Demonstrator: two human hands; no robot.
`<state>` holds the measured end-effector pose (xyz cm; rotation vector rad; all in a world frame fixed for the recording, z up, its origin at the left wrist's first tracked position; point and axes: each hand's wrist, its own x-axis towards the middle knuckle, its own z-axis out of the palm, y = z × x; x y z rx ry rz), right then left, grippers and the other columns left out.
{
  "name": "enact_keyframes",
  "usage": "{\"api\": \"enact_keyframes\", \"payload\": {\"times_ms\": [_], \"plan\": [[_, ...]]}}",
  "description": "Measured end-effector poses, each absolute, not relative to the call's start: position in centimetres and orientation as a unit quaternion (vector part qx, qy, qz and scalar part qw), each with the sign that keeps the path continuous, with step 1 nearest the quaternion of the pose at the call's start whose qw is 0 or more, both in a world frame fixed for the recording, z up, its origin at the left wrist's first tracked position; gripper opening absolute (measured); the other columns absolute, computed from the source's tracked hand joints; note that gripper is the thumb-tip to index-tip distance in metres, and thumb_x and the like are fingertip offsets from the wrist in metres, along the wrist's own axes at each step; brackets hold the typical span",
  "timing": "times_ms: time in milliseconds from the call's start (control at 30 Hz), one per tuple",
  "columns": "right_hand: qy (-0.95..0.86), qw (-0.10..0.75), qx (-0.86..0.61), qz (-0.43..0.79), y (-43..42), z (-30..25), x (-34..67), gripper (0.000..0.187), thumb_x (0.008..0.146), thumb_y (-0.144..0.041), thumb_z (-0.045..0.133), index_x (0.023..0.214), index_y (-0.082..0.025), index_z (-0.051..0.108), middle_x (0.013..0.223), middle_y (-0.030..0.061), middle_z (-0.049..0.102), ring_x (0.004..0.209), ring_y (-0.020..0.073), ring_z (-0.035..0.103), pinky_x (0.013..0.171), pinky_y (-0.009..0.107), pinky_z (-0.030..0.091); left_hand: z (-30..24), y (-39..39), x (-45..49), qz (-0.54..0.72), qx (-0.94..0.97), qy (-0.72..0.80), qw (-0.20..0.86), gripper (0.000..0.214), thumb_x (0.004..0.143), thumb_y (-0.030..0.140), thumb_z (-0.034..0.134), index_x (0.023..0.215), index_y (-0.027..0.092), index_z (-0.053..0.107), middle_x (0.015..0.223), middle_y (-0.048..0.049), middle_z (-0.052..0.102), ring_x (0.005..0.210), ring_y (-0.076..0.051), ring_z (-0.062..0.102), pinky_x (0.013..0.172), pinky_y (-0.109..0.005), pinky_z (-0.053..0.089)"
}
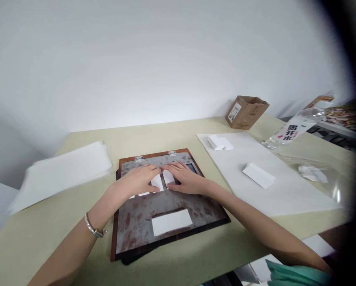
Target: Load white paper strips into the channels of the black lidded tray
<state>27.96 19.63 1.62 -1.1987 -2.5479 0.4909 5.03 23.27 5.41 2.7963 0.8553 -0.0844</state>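
A rust-stained metal plate point(142, 216) in a hinged wooden frame point(114, 222) lies on the table before me. My left hand point(140, 178) and my right hand point(183, 178) both lie flat on it, fingers stretched, pressing on folded white paper pieces point(157, 182) where the fingertips meet. Another white paper rectangle point(172, 221) lies loose on the plate's near part. A metal bracelet point(93, 229) circles my left wrist.
A stack of white sheets point(61, 171) lies at the left. At the right, a large white sheet point(273, 186) carries a small white stack point(220, 142) and a white card point(258, 175). A cardboard box point(247, 112), a plastic bottle point(293, 131) and crumpled plastic point(313, 173) stand farther right.
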Motion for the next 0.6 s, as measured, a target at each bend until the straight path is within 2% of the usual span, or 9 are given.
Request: {"api": "enact_keyframes", "payload": {"times_ms": [267, 467, 600], "plan": [[-0.882, 0.171, -0.409, 0.161, 19.2, 1.8, 28.1, 0.05, 0.092, -0.038, 0.055, 0.137, -0.022, 0.041, 0.139, 0.0102, 0.044, 0.132, 0.0296, 0.037, 0.109, 0.057, 0.027, 5.9, 23.8, 4.4, -0.003, 0.956, 0.264, 0.131, 0.032, 0.092, 0.035, 0.058, 0.118, 0.017, 0.055, 0.121, -0.0084, 0.055, 0.108, -0.023, 0.056, 0.092, -0.045, 0.049], [-0.885, 0.183, -0.402, 0.146, 18.6, 2.1, 28.1, 0.041, 0.093, -0.031, 0.053, 0.133, -0.021, 0.046, 0.135, 0.0087, 0.05, 0.131, 0.0267, 0.039, 0.111, 0.056, 0.023, 5.7, 23.9, 4.5, -0.023, 0.961, 0.23, 0.153, 0.021, 0.093, 0.033, 0.056, 0.104, 0.015, 0.06, 0.107, -0.0057, 0.061, 0.093, -0.017, 0.06, 0.084, -0.038, 0.053], [-0.885, 0.184, -0.405, 0.133, 18.1, 2.4, 28.2, 0.039, 0.093, -0.026, 0.05, 0.132, -0.021, 0.047, 0.135, 0.0082, 0.052, 0.133, 0.0248, 0.037, 0.113, 0.054, 0.02, 5.7, 23.8, 4.5, -0.031, 0.962, 0.228, 0.145, 0.02, 0.093, 0.033, 0.056, 0.102, 0.015, 0.06, 0.106, -0.0055, 0.061, 0.092, -0.017, 0.06, 0.083, -0.037, 0.053]]}}
